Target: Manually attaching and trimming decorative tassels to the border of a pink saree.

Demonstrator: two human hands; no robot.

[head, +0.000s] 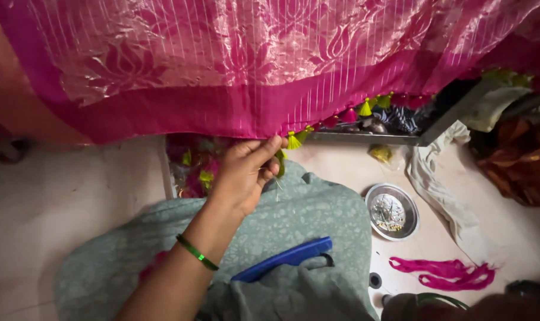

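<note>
Head view, the only one: a pink woven cloth (234, 65) with a shiny floral pattern and fine pale stripes hung across the top of the frame, its plain magenta border running along the lower edge. Small green and pink tassels (365, 108) were fixed along that edge toward the right. One hand (246, 172), with a green bangle (197, 252) at the wrist, reached up from below; which of the two hands it was could not be told from the arm alone. Its fingers were pinched together on a green tassel (293, 141) at the cloth's hem, thumb against fingertips. The other hand was not visible. Judged from the drape and creases, the cloth looked light, soft and somewhat slippery, with no stiffness of its own; the firmer border just beside the tassel seemed the best place to hold, since the tassel looked small and easily pulled loose. On the lap lay grey-green printed fabric (317, 220) and a blue plastic handle (285, 258). On the floor (56, 202) to the right sat a round steel dish (392, 211) of small pieces, and near it a hank of magenta thread (445, 272).
</note>
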